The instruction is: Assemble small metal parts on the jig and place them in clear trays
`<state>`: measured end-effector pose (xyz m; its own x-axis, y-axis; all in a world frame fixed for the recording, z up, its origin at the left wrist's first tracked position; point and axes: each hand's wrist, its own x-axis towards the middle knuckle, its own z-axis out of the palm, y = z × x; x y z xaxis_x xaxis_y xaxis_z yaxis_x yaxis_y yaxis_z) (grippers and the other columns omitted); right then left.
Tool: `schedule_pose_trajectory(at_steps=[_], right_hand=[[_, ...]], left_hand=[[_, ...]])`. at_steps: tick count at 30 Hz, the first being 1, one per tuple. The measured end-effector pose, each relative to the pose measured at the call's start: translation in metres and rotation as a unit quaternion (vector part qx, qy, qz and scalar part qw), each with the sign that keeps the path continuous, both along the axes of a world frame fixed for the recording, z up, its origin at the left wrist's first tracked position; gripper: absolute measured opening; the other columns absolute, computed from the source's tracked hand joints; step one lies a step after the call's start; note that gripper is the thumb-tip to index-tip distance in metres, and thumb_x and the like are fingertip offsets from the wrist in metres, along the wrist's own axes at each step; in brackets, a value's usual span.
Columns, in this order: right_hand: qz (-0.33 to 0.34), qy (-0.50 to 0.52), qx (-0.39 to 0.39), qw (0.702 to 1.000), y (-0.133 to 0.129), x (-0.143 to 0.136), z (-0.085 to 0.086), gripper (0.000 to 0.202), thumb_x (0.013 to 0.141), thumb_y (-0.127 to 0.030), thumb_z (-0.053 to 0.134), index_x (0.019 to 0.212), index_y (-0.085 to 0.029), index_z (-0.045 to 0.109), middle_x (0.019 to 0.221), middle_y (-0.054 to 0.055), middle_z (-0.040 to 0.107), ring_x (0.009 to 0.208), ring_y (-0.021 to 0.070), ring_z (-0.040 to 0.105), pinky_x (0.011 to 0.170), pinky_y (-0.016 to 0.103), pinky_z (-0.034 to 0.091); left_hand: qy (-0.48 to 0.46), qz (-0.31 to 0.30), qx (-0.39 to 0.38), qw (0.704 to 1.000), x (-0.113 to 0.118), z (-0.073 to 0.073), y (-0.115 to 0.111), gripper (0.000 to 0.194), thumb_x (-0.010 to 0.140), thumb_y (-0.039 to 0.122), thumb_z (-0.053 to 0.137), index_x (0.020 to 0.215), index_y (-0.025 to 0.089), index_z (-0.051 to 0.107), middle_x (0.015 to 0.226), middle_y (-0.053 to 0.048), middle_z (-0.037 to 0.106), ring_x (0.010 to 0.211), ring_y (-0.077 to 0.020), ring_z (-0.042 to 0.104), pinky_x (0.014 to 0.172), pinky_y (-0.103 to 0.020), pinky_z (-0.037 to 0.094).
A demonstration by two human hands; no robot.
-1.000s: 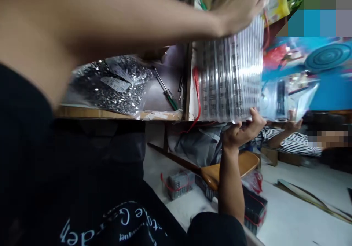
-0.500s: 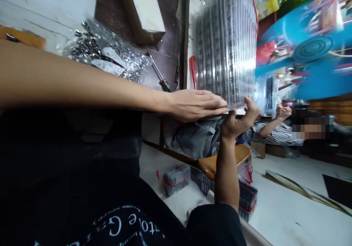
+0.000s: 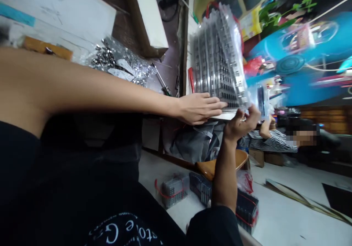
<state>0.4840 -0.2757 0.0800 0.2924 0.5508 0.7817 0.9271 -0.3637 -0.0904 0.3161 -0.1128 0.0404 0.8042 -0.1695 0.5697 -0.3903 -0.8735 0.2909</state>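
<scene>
A stack of clear plastic trays (image 3: 209,59), holding rows of small dark parts, stands on the white table ahead of me, the picture lying on its side. My left hand (image 3: 202,108) rests against the stack's near edge with fingers stretched out, fingertips touching the trays. At the stack's near right corner, my right hand (image 3: 243,123) has thumb and fingers closed on the edge of the outermost tray (image 3: 236,62). That tray leans at an angle from the others. Its pinched corner is partly hidden by my fingers, and the trays are a little blurred.
A bag of shiny metal parts (image 3: 137,68) and a screwdriver (image 3: 162,81) lie beside my left forearm. A long white box (image 3: 150,15) is farther off. Beyond the stack are a blue surface (image 3: 299,81) and a person in a striped top (image 3: 277,139). Strapped bundles (image 3: 174,191) sit on the floor.
The outer trays have tipped apart from the stack at the end by my right hand, whose fingers have closed more. My left fingers have spread slightly. The view has shifted.
</scene>
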Motion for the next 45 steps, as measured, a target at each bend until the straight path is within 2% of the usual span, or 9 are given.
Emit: schedule_pose_trajectory(at_steps=[8, 13, 18, 25, 32, 35, 38, 41, 45], right_hand=[[0.047, 0.000, -0.036, 0.998, 0.000, 0.000, -0.004, 0.054, 0.098, -0.060, 0.044, 0.124, -0.017, 0.063, 0.117, 0.018, 0.069, 0.114, 0.0334, 0.064, 0.097, 0.053, 0.051], [0.029, 0.027, -0.061, 0.997, 0.001, -0.003, 0.000, 0.045, 0.094, -0.043, 0.058, 0.134, -0.020, 0.058, 0.129, 0.016, 0.066, 0.122, 0.0329, 0.061, 0.101, 0.052, 0.051], [0.037, 0.083, -0.008, 0.996, 0.010, -0.005, 0.003, 0.038, 0.095, -0.029, 0.055, 0.131, -0.022, 0.059, 0.128, 0.015, 0.065, 0.124, 0.0307, 0.059, 0.102, 0.053, 0.051], [0.082, 0.118, -0.004, 0.990, 0.012, 0.008, 0.003, 0.041, 0.097, -0.046, 0.055, 0.130, -0.022, 0.059, 0.145, 0.017, 0.054, 0.137, 0.0313, 0.049, 0.113, 0.055, 0.041], [0.111, 0.108, -0.011, 0.988, 0.014, 0.021, -0.003, 0.049, 0.098, -0.055, 0.047, 0.135, -0.024, 0.056, 0.141, 0.016, 0.058, 0.139, 0.0324, 0.047, 0.114, 0.058, 0.039], [0.109, 0.086, 0.000, 0.990, 0.015, 0.022, -0.005, 0.046, 0.098, -0.053, 0.049, 0.133, -0.024, 0.058, 0.137, 0.016, 0.060, 0.139, 0.0337, 0.046, 0.113, 0.059, 0.040], [0.109, 0.071, 0.002, 0.992, 0.016, 0.023, -0.006, 0.046, 0.097, -0.053, 0.050, 0.133, -0.026, 0.059, 0.137, 0.015, 0.059, 0.139, 0.0346, 0.045, 0.113, 0.059, 0.039], [0.110, 0.066, 0.004, 0.992, 0.015, 0.026, -0.007, 0.047, 0.097, -0.055, 0.049, 0.134, -0.027, 0.058, 0.137, 0.014, 0.059, 0.139, 0.0347, 0.046, 0.113, 0.058, 0.040], [0.112, 0.052, -0.007, 0.992, 0.011, 0.024, -0.009, 0.047, 0.097, -0.054, 0.051, 0.134, -0.026, 0.058, 0.135, 0.015, 0.060, 0.135, 0.0341, 0.050, 0.109, 0.056, 0.044]], left_hand=[[0.019, 0.122, -0.051, 0.991, 0.017, 0.014, 0.022, 0.045, 0.098, 0.028, 0.041, 0.140, 0.012, 0.051, 0.146, -0.016, 0.055, 0.141, -0.0306, 0.040, 0.115, -0.050, 0.021], [0.032, 0.121, -0.042, 0.991, 0.015, 0.020, 0.028, 0.047, 0.096, 0.022, 0.043, 0.142, 0.014, 0.049, 0.146, -0.015, 0.055, 0.139, -0.0287, 0.043, 0.116, -0.051, 0.021], [0.051, 0.122, -0.042, 0.990, 0.016, 0.029, 0.033, 0.049, 0.095, 0.019, 0.041, 0.144, 0.018, 0.047, 0.143, -0.013, 0.058, 0.136, -0.0278, 0.046, 0.117, -0.055, 0.018], [0.082, 0.113, -0.031, 0.990, 0.015, 0.040, 0.043, 0.045, 0.096, 0.019, 0.041, 0.139, 0.019, 0.051, 0.141, -0.011, 0.060, 0.136, -0.0250, 0.048, 0.119, -0.056, 0.015], [0.089, 0.082, -0.027, 0.992, 0.014, 0.043, 0.050, 0.043, 0.094, 0.019, 0.041, 0.135, 0.022, 0.055, 0.140, -0.009, 0.061, 0.135, -0.0230, 0.050, 0.119, -0.054, 0.017], [0.074, 0.082, -0.033, 0.993, 0.014, 0.050, 0.073, 0.035, 0.092, 0.018, 0.042, 0.116, 0.023, 0.067, 0.124, -0.005, 0.070, 0.123, -0.0218, 0.058, 0.119, -0.050, 0.021], [0.067, 0.197, -0.080, 0.975, 0.029, 0.066, 0.121, 0.029, 0.090, 0.017, 0.041, 0.088, 0.018, 0.070, 0.102, -0.006, 0.073, 0.106, -0.0214, 0.064, 0.111, -0.041, 0.036], [0.086, 0.327, -0.150, 0.929, 0.059, 0.082, 0.175, 0.031, 0.095, 0.023, 0.038, 0.099, 0.016, 0.068, 0.116, -0.012, 0.069, 0.115, -0.0228, 0.061, 0.105, -0.035, 0.042], [0.147, 0.358, -0.174, 0.905, 0.101, 0.092, 0.222, 0.032, 0.089, 0.033, 0.057, 0.110, 0.010, 0.065, 0.117, -0.017, 0.070, 0.109, -0.0265, 0.064, 0.096, -0.035, 0.047]])
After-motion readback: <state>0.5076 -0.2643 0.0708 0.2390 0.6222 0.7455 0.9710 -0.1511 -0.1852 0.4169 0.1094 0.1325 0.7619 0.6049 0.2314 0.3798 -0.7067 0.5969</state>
